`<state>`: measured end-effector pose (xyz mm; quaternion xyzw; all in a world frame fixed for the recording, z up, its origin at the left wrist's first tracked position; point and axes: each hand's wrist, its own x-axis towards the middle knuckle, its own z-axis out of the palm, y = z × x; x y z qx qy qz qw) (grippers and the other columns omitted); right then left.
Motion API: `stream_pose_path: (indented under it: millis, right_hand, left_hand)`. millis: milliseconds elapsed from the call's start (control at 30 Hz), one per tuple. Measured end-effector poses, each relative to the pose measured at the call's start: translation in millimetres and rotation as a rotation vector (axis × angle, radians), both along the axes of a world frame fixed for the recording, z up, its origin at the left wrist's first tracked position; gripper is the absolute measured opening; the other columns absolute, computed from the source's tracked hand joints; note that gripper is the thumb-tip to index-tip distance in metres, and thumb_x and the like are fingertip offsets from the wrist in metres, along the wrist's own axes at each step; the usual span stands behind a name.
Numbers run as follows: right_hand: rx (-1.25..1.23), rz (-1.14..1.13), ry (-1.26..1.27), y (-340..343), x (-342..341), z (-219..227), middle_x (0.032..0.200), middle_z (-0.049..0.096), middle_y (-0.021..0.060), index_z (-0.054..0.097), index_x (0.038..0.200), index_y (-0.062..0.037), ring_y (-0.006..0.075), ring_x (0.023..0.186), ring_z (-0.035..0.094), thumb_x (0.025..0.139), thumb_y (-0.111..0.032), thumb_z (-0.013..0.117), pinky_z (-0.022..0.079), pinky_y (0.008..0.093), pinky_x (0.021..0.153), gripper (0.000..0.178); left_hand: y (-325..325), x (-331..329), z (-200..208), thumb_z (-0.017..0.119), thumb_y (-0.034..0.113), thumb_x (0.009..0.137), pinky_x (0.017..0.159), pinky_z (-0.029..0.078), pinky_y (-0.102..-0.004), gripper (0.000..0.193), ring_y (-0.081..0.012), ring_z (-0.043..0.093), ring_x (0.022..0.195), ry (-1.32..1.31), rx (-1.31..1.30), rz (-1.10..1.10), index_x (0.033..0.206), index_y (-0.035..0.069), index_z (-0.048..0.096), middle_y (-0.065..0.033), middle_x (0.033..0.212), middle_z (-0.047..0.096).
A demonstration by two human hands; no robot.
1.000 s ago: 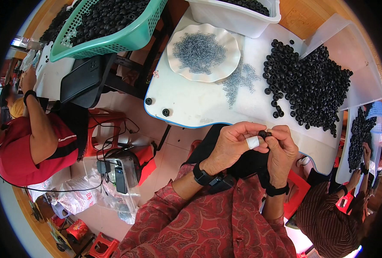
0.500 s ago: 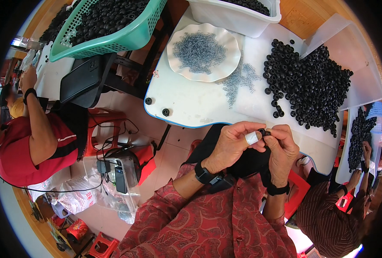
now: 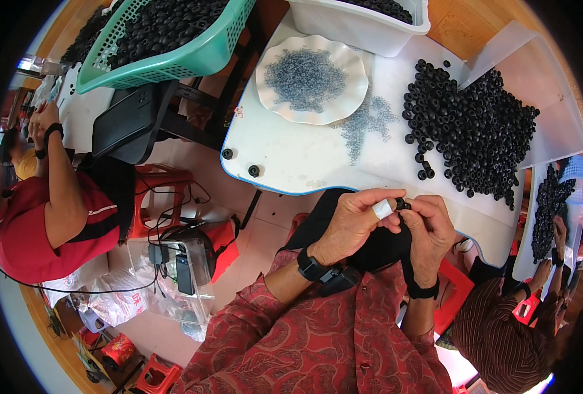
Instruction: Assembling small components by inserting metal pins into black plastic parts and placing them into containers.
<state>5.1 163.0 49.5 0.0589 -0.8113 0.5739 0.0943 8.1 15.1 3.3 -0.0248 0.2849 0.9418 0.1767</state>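
Just beyond the table's near edge, my left hand and my right hand meet over my lap. Between their fingertips is a small round black part, partly hidden, pinched from both sides. White tape wraps a digit of my left hand. On the white table, a heap of black ring-shaped parts spreads at the right. A scalloped white plate holds tiny clear bluish-grey pieces; more of them are scattered beside it. Two black parts sit near the left corner.
A clear plastic bin lies tipped behind the heap. At the back stand a white tub and a green basket of black parts. One person works at left, another at right. A red stool stands left.
My fingers have shifted slightly around the black part, which has turned a little and moved slightly left. The person at left has brought both hands together. The table items stay put.
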Motion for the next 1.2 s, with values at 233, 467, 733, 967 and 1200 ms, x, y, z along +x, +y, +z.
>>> stream_pose_path:
  millis: [233, 467, 733, 967, 1200]
  right_hand:
    - [-0.012, -0.004, -0.001, -1.7, -0.5, -2.5, 0.089, 0.058, 0.0036, 0.067, 0.093, 0.0006, 0.0089, 0.074, 0.052, 0.080, 0.000, 0.072, 0.042, 0.0205, 0.062, 0.014]
    - [0.000, -0.003, 0.001, -2.1, 0.4, -3.7, 0.090, 0.058, 0.0039, 0.067, 0.094, 0.0007, 0.0093, 0.075, 0.054, 0.081, 0.001, 0.071, 0.043, 0.0203, 0.063, 0.014]
    - [-0.012, 0.015, -0.012, -1.7, 2.2, -3.5, 0.090, 0.058, 0.0043, 0.066, 0.094, 0.0005, 0.0098, 0.075, 0.054, 0.081, 0.000, 0.071, 0.043, 0.0210, 0.063, 0.014]
    - [0.004, 0.032, 0.001, -1.3, 1.8, -4.7, 0.089, 0.057, 0.0041, 0.066, 0.094, 0.0007, 0.0099, 0.074, 0.053, 0.082, 0.001, 0.070, 0.042, 0.0211, 0.063, 0.013]
    - [0.034, 0.032, -0.001, -2.9, 0.6, -5.1, 0.088, 0.057, 0.0045, 0.064, 0.093, 0.0007, 0.0112, 0.075, 0.053, 0.082, 0.001, 0.070, 0.043, 0.0225, 0.064, 0.012]
  left_hand:
    - [0.8, -0.5, 2.1, 0.055, 0.010, 0.097, 0.074, 0.058, -0.0279, 0.029, -0.0125, 0.064, 0.082, -0.015, -0.006, 0.027, 0.123, -0.003, 0.057, -0.0069, 0.099, 0.063]
    - [-2.0, -0.7, -0.6, 0.054, 0.012, 0.098, 0.074, 0.058, -0.0283, 0.029, -0.0122, 0.064, 0.081, 0.003, -0.026, -0.005, 0.121, -0.005, 0.057, -0.0069, 0.097, 0.062]
    - [-3.7, -0.9, 2.8, 0.053, 0.012, 0.098, 0.074, 0.058, -0.0285, 0.028, -0.0127, 0.064, 0.079, -0.011, -0.014, -0.034, 0.120, -0.005, 0.057, -0.0066, 0.093, 0.062]
    - [-2.9, 0.9, 0.6, 0.053, 0.012, 0.098, 0.073, 0.058, -0.0287, 0.027, -0.0123, 0.064, 0.078, -0.003, -0.062, -0.008, 0.120, -0.005, 0.057, -0.0081, 0.093, 0.063]
    - [-1.6, 1.1, 1.1, 0.052, 0.012, 0.099, 0.071, 0.058, -0.0281, 0.026, -0.0120, 0.064, 0.075, -0.018, -0.112, 0.016, 0.118, -0.005, 0.057, -0.0080, 0.091, 0.064]
